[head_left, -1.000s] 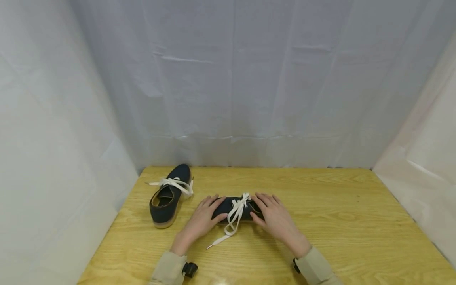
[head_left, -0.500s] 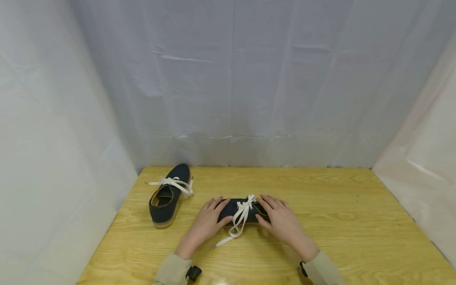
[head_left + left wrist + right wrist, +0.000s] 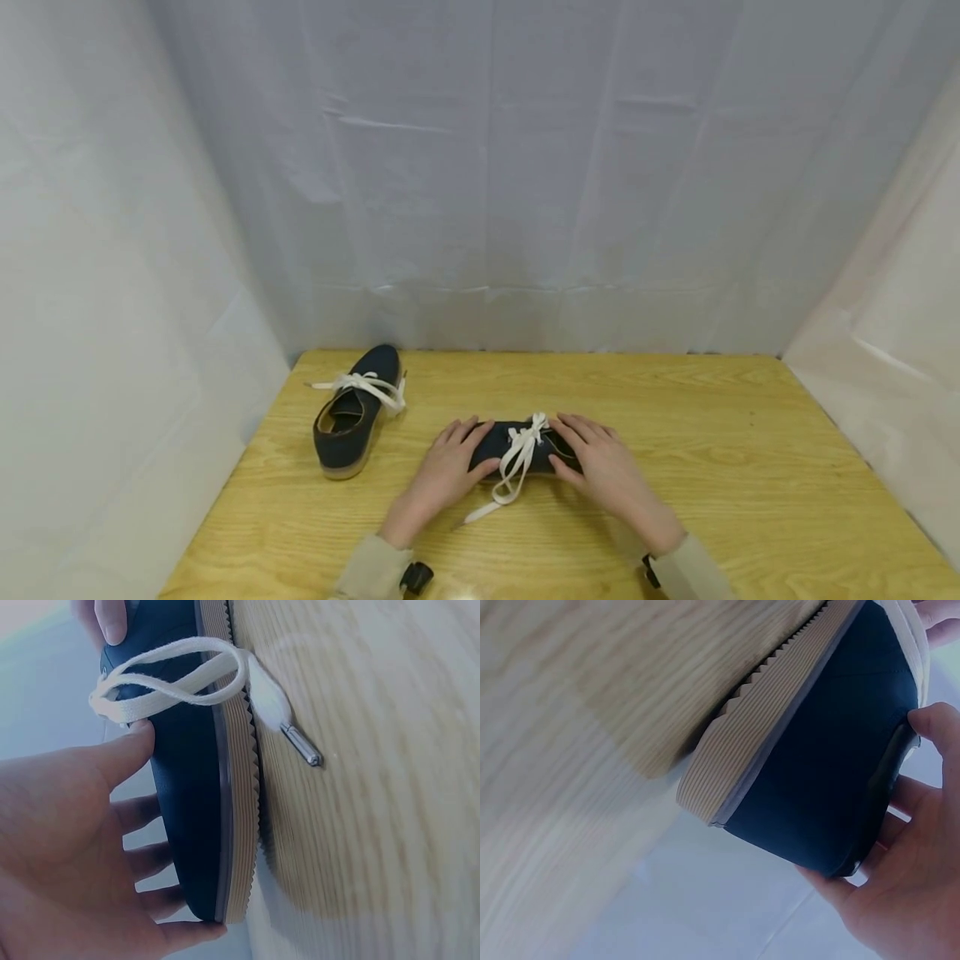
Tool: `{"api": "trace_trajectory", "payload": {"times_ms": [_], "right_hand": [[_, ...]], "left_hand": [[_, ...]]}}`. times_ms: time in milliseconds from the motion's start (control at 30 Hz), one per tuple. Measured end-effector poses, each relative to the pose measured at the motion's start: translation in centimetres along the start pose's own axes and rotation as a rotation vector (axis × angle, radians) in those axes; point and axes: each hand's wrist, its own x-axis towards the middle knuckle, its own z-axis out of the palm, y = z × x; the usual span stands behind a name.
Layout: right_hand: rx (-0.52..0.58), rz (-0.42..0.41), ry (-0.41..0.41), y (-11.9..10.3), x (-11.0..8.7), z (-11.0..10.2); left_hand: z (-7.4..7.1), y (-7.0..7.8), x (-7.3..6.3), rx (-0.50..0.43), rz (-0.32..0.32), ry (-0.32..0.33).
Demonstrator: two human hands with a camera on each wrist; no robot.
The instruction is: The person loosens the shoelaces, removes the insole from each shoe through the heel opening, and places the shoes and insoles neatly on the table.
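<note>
A navy lace-up shoe (image 3: 491,444) lies crosswise on the table, toe to the left and heel to the right. My left hand (image 3: 441,477) grips its toe half, thumb on the near side and fingers over the far side. At the heel, my right hand (image 3: 609,473) holds the shoe around its opening. The white shoelace (image 3: 514,458) is tied in a bow, with a loop and one end hanging down the near side. In the left wrist view its metal-tipped end (image 3: 301,745) lies by the ridged tan sole (image 3: 241,772). The right wrist view shows the heel (image 3: 802,780).
A matching navy shoe (image 3: 341,452) stands at the table's left, toe pointing away, its white lace (image 3: 367,385) tied. Pale sheeting (image 3: 480,208) hangs behind the wooden table (image 3: 712,442) and on both sides.
Both hands have moved the shoe to the right and slightly nearer to me, with their hold kept. The other shoe has stayed in place.
</note>
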Motion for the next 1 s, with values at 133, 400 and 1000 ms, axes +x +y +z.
{"api": "trace_trajectory", "payload": {"times_ms": [133,400,1000], "right_hand": [[-0.003,-0.011,0.027,0.3,-0.4,0.0],[0.012,-0.014,0.034,1.1,-1.0,-0.2],[0.011,-0.047,0.035,1.5,-1.5,-0.9]], "left_hand": [[0.1,0.4,0.2,0.010,0.006,-0.012],[0.5,1.4,0.3,0.039,-0.016,-0.016],[0.6,2.4,-0.1,0.042,-0.033,-0.006]]}}
